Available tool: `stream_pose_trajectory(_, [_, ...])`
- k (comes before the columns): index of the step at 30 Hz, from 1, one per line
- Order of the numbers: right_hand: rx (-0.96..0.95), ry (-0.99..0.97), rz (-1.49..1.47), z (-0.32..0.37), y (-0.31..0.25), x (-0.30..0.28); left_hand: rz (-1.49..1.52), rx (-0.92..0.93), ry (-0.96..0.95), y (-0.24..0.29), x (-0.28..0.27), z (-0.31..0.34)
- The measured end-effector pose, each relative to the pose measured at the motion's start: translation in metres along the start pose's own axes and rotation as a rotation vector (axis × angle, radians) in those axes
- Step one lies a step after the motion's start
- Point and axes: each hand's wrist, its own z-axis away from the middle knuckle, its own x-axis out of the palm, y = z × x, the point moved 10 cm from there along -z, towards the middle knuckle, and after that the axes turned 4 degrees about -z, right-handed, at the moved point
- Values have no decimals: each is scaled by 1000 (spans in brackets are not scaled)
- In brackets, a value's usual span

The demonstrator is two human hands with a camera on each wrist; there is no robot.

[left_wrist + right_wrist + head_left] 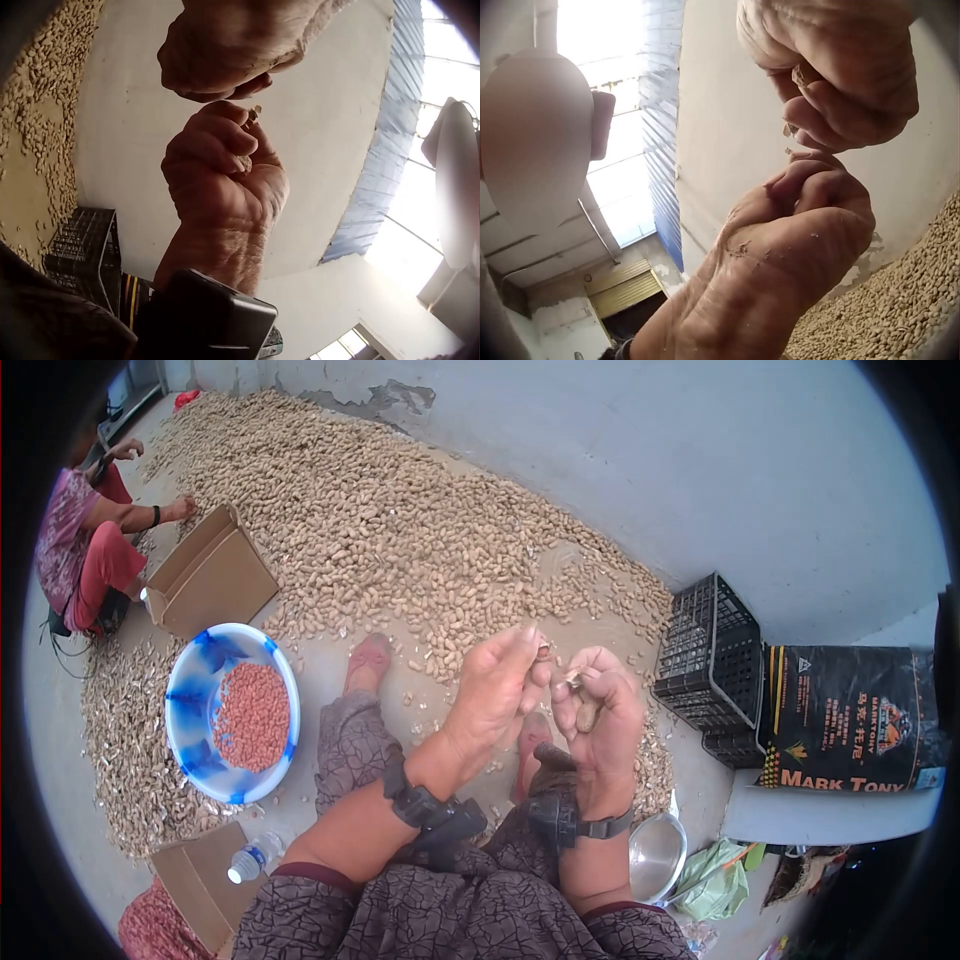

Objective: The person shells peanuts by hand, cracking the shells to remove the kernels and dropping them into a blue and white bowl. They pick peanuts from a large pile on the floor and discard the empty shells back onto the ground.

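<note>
My left hand (495, 682) is raised over my lap, thumb and fingertips together on a small reddish peanut kernel (543, 652). Facing it a short gap away, my right hand (603, 710) pinches a broken peanut shell (573, 678) between thumb and forefinger. Its curled fingers also keep whole peanuts (588, 714) in the palm. From the left wrist, the right hand (217, 169) shows below with the shell bit (253, 115) sticking out at its fingertips. In the right wrist view, the left hand (802, 225) is underneath, its fingertips close to those of the right hand (847, 71).
A large peanut heap (400, 530) spreads along the wall. Left of my feet stands a blue-white basin (185, 750) of red kernels, with empty shells (130, 750) beyond. Another person (85, 550) crouches by a cardboard box (220, 575). Black crates (705, 650) and a metal bowl (657, 855) are at right.
</note>
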Motion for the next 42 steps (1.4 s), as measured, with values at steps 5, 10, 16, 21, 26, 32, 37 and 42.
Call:
stream_pose_trajectory(5, [-84, 105, 282, 3, -6, 6, -70, 84, 31, 5, -2, 1])
stream_pose_trajectory(10, [-236, 159, 464, 7, -17, 5, -206, 142, 44, 9, -2, 1])
stream_pose_trajectory(16, [-354, 211, 653, 9, -25, -5, -474, 342, -36, 30, 14, 7])
stream_pose_trajectory(21, [-305, 233, 683, 10, -28, -6, -738, 584, -30, 44, 26, 16])
stream_pose_trajectory(26, [-306, 277, 664, 11, -25, -12, -926, 794, 27, 49, 35, 28])
stream_pose_trajectory(32, [-276, 263, 515, 8, -24, -11, -784, 731, 71, 40, 23, 19])
stream_pose_trajectory(37, [-211, 222, 397, 7, -18, -10, -276, 257, -5, 13, 11, 1])
stream_pose_trajectory(42, [-135, 149, 252, 6, -14, -9, -165, 105, -48, 4, 11, 0])
